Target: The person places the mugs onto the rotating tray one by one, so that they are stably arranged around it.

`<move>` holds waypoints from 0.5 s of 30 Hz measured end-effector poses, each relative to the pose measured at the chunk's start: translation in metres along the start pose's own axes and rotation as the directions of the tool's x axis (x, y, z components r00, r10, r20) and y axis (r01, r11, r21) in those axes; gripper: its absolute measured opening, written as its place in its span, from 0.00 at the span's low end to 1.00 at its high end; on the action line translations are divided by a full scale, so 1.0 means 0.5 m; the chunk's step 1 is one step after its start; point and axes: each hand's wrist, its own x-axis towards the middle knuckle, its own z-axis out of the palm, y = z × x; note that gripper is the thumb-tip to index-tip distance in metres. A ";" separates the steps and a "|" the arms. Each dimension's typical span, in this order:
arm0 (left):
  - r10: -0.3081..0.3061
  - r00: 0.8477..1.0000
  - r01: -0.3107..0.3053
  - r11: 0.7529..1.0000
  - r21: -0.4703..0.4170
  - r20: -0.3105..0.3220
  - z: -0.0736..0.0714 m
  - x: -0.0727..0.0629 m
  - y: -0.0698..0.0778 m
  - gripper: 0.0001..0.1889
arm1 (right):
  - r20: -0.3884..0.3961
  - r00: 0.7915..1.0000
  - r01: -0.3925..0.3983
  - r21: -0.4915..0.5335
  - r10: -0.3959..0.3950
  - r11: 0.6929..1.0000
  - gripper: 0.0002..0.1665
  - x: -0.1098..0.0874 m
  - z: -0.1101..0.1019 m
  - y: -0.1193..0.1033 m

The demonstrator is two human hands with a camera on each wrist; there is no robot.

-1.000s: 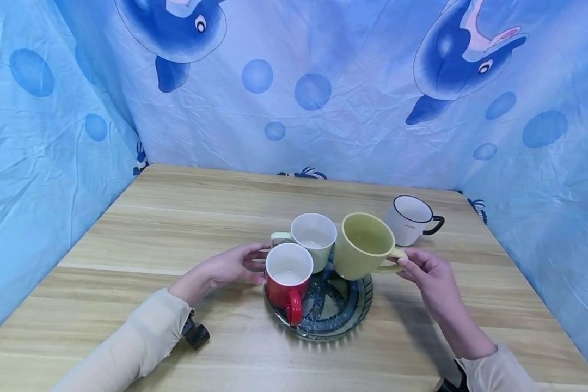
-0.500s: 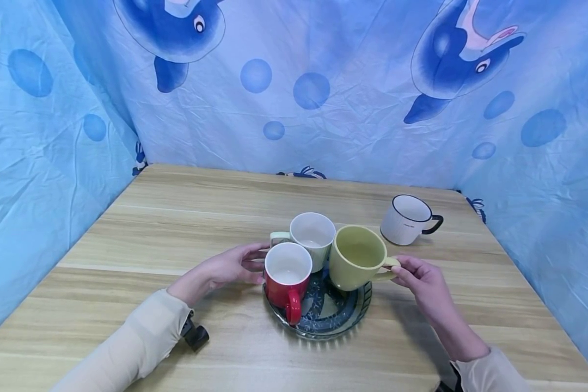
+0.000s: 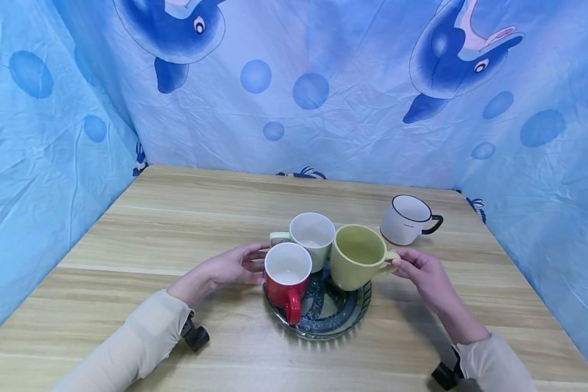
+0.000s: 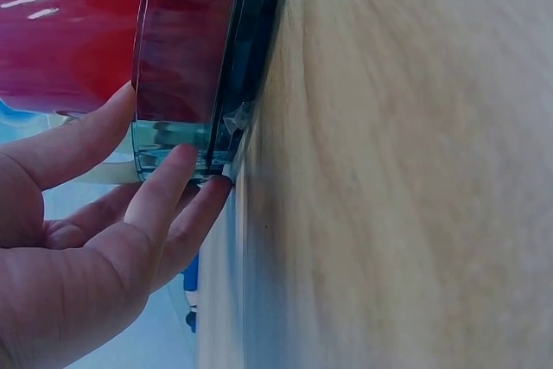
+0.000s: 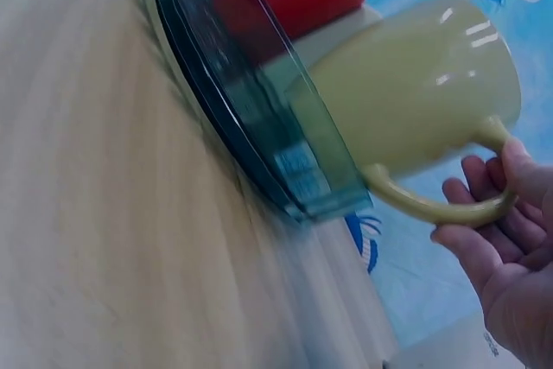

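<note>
My right hand (image 3: 423,272) holds the handle of a yellow-green mug (image 3: 349,268), fingers and thumb around it. In the right wrist view, that mug's lower part (image 5: 324,118) sits behind the clear wall of a round glass dish (image 5: 298,174). A red mug (image 3: 279,293) with a white inside and a pale mint mug (image 3: 318,257) stand in the same dish, close together. My left hand (image 3: 232,268) is at the dish's left side, its fingers extended. In the left wrist view its fingertips (image 4: 180,157) touch the glass wall beside the red mug (image 4: 78,32).
Behind the dish to the right stands a white mug (image 3: 404,226) with a black rim and black handle. The wooden table (image 3: 186,218) is enclosed by blue dolphin-print cloth (image 3: 294,125) at the back and sides.
My right hand has brought the yellow-green mug down and slightly left into the dish, beside the mint mug. Over the last half second it barely moves. My left hand stays put.
</note>
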 end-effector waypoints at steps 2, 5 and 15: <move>-0.004 1.000 0.004 1.000 -0.001 -0.005 0.001 -0.001 0.001 0.45 | 0.035 0.999 0.023 -0.004 -0.023 1.000 0.17 0.009 -0.008 0.003; -0.016 1.000 0.016 1.000 0.001 -0.014 0.002 -0.001 0.003 0.46 | 0.078 0.995 0.059 -0.016 -0.057 0.998 0.18 0.026 -0.019 0.006; -0.026 0.999 0.026 1.000 -0.002 -0.025 0.008 -0.003 0.010 0.45 | 0.221 0.966 0.136 0.015 -0.136 0.991 0.21 0.075 -0.038 0.014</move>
